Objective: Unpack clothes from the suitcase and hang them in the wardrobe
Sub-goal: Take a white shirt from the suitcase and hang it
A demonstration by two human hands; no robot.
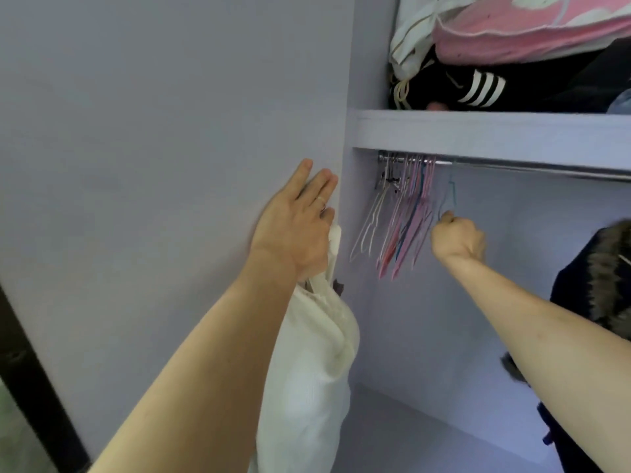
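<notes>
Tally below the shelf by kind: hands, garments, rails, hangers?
Hands: 2 (left hand, right hand)
Garments: 2 (white garment, dark coat)
Rail: 1
Hangers: 1 blue hanger in the right hand's grip; the bunch is too blurred to count
Total: 6, plus the bunch

Shiny round metal rail [532, 168]: polished. Thin pink, white and blue wire hangers [406, 213]: smooth coated. Cream cloth garment [317, 363]: soft, matt. Lilac wardrobe panel [170, 131]: smooth, matt. Dark coat's fur trim [611, 268]: shaggy.
</notes>
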